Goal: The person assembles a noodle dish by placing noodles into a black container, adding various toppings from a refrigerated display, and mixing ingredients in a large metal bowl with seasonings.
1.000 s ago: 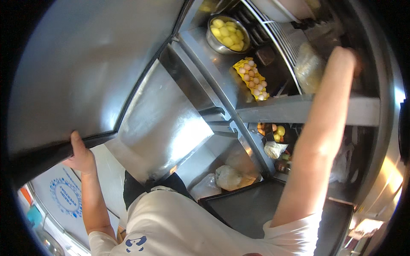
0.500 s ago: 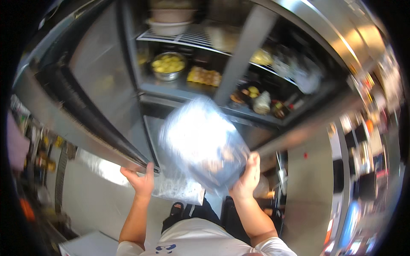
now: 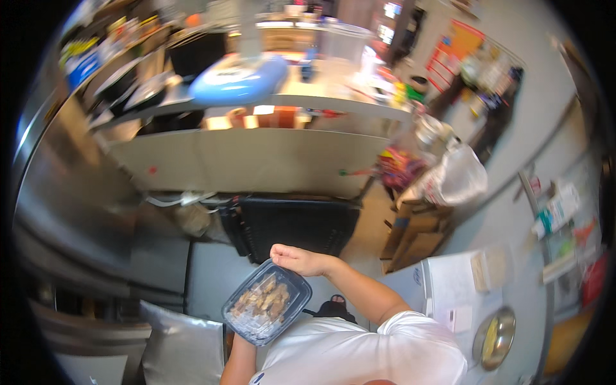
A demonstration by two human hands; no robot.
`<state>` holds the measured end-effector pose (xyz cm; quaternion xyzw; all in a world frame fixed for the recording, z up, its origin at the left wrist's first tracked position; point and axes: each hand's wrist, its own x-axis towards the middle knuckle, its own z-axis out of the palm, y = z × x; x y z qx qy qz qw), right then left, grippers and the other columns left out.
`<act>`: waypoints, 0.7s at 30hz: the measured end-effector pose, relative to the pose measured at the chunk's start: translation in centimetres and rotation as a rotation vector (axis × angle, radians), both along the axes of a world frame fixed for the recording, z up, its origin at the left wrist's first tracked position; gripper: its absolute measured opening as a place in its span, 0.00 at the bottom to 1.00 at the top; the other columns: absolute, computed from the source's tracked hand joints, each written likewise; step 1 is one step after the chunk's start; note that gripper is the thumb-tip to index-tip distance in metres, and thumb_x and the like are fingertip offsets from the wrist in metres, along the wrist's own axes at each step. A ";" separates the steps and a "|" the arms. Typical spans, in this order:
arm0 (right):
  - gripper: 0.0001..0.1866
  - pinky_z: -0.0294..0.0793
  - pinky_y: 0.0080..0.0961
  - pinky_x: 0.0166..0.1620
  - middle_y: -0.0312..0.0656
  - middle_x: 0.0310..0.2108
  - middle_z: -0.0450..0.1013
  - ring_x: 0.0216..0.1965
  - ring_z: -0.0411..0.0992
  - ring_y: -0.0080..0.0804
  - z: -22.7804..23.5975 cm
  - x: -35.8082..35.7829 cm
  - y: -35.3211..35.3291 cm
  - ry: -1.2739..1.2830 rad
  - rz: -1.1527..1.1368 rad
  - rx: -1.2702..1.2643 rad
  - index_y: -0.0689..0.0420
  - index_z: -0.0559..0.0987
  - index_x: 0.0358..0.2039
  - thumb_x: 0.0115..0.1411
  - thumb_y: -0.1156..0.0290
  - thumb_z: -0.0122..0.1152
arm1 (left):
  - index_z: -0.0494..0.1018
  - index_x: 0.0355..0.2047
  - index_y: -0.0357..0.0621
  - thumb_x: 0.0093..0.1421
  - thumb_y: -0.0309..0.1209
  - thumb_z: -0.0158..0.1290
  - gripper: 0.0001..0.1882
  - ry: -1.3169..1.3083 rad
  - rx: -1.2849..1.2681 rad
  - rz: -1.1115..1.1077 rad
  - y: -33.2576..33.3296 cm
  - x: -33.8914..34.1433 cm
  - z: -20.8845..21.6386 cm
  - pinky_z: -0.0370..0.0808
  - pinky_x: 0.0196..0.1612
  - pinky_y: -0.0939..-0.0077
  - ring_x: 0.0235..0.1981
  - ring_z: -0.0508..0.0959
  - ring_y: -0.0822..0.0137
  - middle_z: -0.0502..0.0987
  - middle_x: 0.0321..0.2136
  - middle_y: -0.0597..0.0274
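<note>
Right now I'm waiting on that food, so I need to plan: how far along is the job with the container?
Done: the lidded food container, black with a clear lid, is filled with brownish pieces and held at the chest.
In hand: the right hand grips its far rim and the left forearm reaches beneath it.
Left: the lid is on and it rests on no surface. The counter with the metal bowl is apart.

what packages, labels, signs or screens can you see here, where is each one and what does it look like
Clear lidded food container: rectangular, dark base, brown pieces inside, held by the right hand at its top edge.
Wall poster: upper right, orange and red.
Paper sheets: white, lower right counter beside a metal bowl.
</note>
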<state>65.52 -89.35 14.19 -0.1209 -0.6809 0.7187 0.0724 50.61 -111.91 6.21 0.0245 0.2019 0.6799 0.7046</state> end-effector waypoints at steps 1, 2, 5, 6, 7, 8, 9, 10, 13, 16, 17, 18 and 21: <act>0.11 0.66 0.17 0.40 0.25 0.33 0.63 0.37 0.61 0.13 1.0 1.7 -0.3 -0.014 -0.064 0.023 0.52 0.68 0.38 0.78 0.61 0.47 | 0.64 0.67 0.38 0.65 0.62 0.47 0.43 0.018 0.073 -0.129 0.9 -0.4 0.7 0.73 0.64 0.49 0.63 0.72 0.45 0.68 0.65 0.42; 0.11 0.68 0.20 0.41 0.28 0.33 0.66 0.38 0.63 0.16 2.5 4.0 0.7 0.122 -0.118 -0.022 0.53 0.70 0.38 0.76 0.60 0.50 | 0.63 0.68 0.38 0.66 0.61 0.46 0.43 -0.009 0.118 -0.208 3.0 1.3 1.2 0.72 0.64 0.49 0.63 0.72 0.45 0.68 0.65 0.41; 0.11 0.70 0.22 0.41 0.31 0.35 0.69 0.37 0.65 0.17 -1.1 12.9 4.2 -0.099 -0.409 0.229 0.54 0.71 0.39 0.74 0.61 0.54 | 0.60 0.71 0.39 0.69 0.60 0.43 0.42 -0.082 0.114 -0.433 9.4 7.4 -0.8 0.71 0.65 0.46 0.65 0.71 0.44 0.66 0.67 0.42; 0.11 0.70 0.23 0.37 0.29 0.31 0.69 0.33 0.66 0.19 -1.6 15.0 4.5 -0.135 -0.587 0.184 0.55 0.73 0.38 0.72 0.61 0.58 | 0.60 0.71 0.40 0.68 0.61 0.44 0.43 -0.110 0.057 -0.471 12.1 9.2 -3.7 0.71 0.66 0.46 0.65 0.71 0.44 0.66 0.67 0.42; 0.12 0.71 0.26 0.38 0.33 0.30 0.71 0.33 0.68 0.23 -1.6 17.4 5.5 -0.202 -0.717 0.214 0.55 0.74 0.37 0.70 0.60 0.60 | 0.59 0.72 0.40 0.68 0.61 0.45 0.44 -0.144 0.020 -0.508 15.1 11.8 -5.2 0.70 0.66 0.46 0.65 0.71 0.45 0.66 0.68 0.43; 0.13 0.72 0.29 0.38 0.37 0.29 0.72 0.32 0.71 0.27 -1.9 20.2 6.3 -0.281 -0.852 0.232 0.56 0.75 0.37 0.68 0.58 0.62 | 0.60 0.71 0.40 0.68 0.57 0.45 0.41 -0.262 0.010 -0.539 17.2 15.9 -2.5 0.70 0.67 0.48 0.64 0.72 0.46 0.67 0.67 0.44; 0.15 0.73 0.32 0.38 0.40 0.28 0.74 0.32 0.73 0.31 -1.3 22.5 7.3 -0.319 -0.954 0.237 0.57 0.76 0.36 0.67 0.57 0.63 | 0.61 0.71 0.39 0.69 0.55 0.45 0.39 -0.322 0.018 -0.568 19.3 19.2 -2.6 0.69 0.67 0.48 0.64 0.72 0.46 0.67 0.67 0.44; 0.18 0.74 0.35 0.36 0.43 0.26 0.74 0.30 0.75 0.40 -0.6 25.3 8.3 -0.326 -1.092 0.374 0.57 0.76 0.33 0.63 0.54 0.67 | 0.61 0.71 0.39 0.70 0.52 0.45 0.37 -0.384 0.027 -0.595 21.5 22.5 -3.5 0.69 0.67 0.49 0.65 0.72 0.46 0.67 0.67 0.44; 0.22 0.74 0.41 0.37 0.47 0.27 0.75 0.32 0.75 0.47 0.5 32.1 12.3 -0.380 -1.216 0.597 0.57 0.74 0.31 0.61 0.50 0.69 | 0.64 0.68 0.36 0.73 0.42 0.42 0.30 -0.334 0.065 -0.700 27.8 29.4 -3.4 0.72 0.65 0.48 0.61 0.75 0.46 0.71 0.63 0.42; 0.28 0.73 0.44 0.37 0.50 0.27 0.75 0.31 0.75 0.51 1.7 37.7 15.0 -0.566 -1.309 0.608 0.57 0.72 0.27 0.58 0.44 0.70 | 0.68 0.64 0.34 0.73 0.40 0.42 0.27 -0.179 -0.001 -0.787 32.8 34.6 -7.0 0.76 0.60 0.47 0.55 0.80 0.47 0.76 0.58 0.42; 0.29 0.73 0.43 0.36 0.50 0.26 0.75 0.31 0.75 0.50 1.9 39.6 16.2 -0.636 -1.337 0.612 0.57 0.72 0.26 0.57 0.43 0.70 | 0.68 0.64 0.35 0.73 0.42 0.42 0.27 -0.206 0.008 -0.871 34.7 36.6 -7.4 0.77 0.60 0.48 0.54 0.81 0.48 0.77 0.58 0.43; 0.27 0.72 0.41 0.34 0.49 0.23 0.74 0.27 0.73 0.47 2.0 41.6 17.7 -0.678 -1.350 0.517 0.58 0.71 0.25 0.57 0.46 0.71 | 0.69 0.64 0.36 0.74 0.44 0.42 0.28 -0.232 0.022 -0.955 37.3 38.7 -7.2 0.78 0.59 0.49 0.53 0.81 0.48 0.77 0.57 0.44; 0.25 0.71 0.38 0.32 0.46 0.20 0.70 0.24 0.70 0.40 -1.0 48.2 22.2 -0.584 -1.504 0.437 0.59 0.71 0.24 0.56 0.52 0.72 | 0.70 0.62 0.39 0.75 0.55 0.41 0.32 -0.245 -0.058 -1.222 44.5 46.1 -2.6 0.80 0.56 0.54 0.52 0.82 0.53 0.79 0.56 0.48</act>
